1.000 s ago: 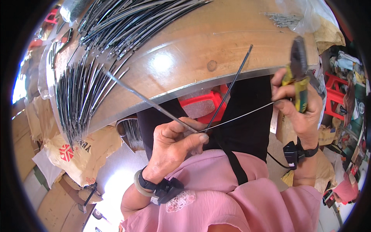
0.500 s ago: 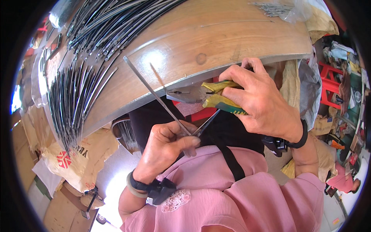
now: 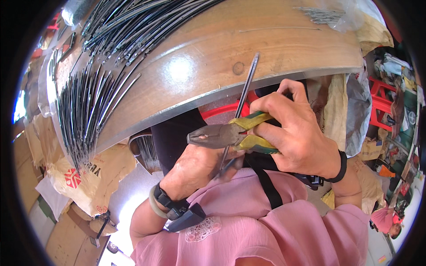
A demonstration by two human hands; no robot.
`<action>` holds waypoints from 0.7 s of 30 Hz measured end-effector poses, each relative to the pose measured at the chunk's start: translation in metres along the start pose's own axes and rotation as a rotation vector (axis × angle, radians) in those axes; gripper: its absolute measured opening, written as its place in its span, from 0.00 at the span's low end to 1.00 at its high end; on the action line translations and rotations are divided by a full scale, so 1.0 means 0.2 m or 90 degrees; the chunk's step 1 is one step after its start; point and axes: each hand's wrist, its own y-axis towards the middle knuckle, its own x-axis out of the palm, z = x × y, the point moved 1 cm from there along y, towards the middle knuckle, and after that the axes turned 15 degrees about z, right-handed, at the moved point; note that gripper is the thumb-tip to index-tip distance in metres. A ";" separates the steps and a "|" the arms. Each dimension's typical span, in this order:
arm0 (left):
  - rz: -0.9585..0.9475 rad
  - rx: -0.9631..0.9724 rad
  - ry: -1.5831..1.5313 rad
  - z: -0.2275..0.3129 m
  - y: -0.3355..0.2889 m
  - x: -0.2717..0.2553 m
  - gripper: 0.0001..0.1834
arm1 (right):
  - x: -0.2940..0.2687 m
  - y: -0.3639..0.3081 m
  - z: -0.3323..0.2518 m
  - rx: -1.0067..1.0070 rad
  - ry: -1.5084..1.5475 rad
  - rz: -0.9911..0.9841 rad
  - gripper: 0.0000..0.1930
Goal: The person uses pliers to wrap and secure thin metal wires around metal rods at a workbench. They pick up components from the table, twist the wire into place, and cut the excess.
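The metal strip (image 3: 247, 84) has swung from leaning left to leaning right over the near edge of the worktop (image 3: 284, 44), and the pliers (image 3: 235, 133) have drawn in closer to the person, away from that edge. The strip is narrow, dark and glossy, with pale streaks along it; its far end shows above the worktop, and it runs down behind the pliers on the near side. The left hand (image 3: 193, 166), on the near side of the worktop, is pinched on the strip, its fingertips blurred and partly hidden. The right hand (image 3: 299, 142), just off the near edge, is wrapped around the pliers' yellow-and-green handles. The grey, worn pliers' head points left across the left hand, its jaws nearly together. Piles of dark strips (image 3: 84, 115) lie at the worktop's left, and thin pale wires (image 3: 321, 17) at its far right. Below its left corner, a brown paper sack (image 3: 113, 170) bears a red emblem and dark lettering.
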 end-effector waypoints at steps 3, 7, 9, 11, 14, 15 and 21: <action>-0.027 0.077 -0.124 -0.06 0.01 0.02 0.09 | -0.07 0.00 0.01 0.004 -0.075 0.046 0.12; 0.015 0.159 -0.277 -0.07 0.01 0.04 0.09 | -0.12 -0.08 0.07 0.107 -0.057 0.053 0.13; 0.052 0.237 -0.244 -0.07 0.00 0.04 0.08 | -0.12 -0.13 0.06 0.187 0.051 0.002 0.16; 0.055 0.311 -0.226 -0.07 -0.02 0.04 0.06 | -0.12 -0.14 0.02 0.248 0.117 -0.052 0.20; 0.106 0.394 -0.145 -0.08 -0.05 0.05 0.04 | -0.08 -0.15 -0.02 0.321 0.190 -0.064 0.20; 0.131 0.397 -0.122 -0.07 -0.06 0.06 0.03 | -0.08 -0.14 -0.02 0.305 0.198 -0.097 0.21; 0.214 0.411 -0.014 -0.11 -0.03 0.04 0.02 | -0.04 -0.18 -0.03 0.160 0.100 -0.149 0.17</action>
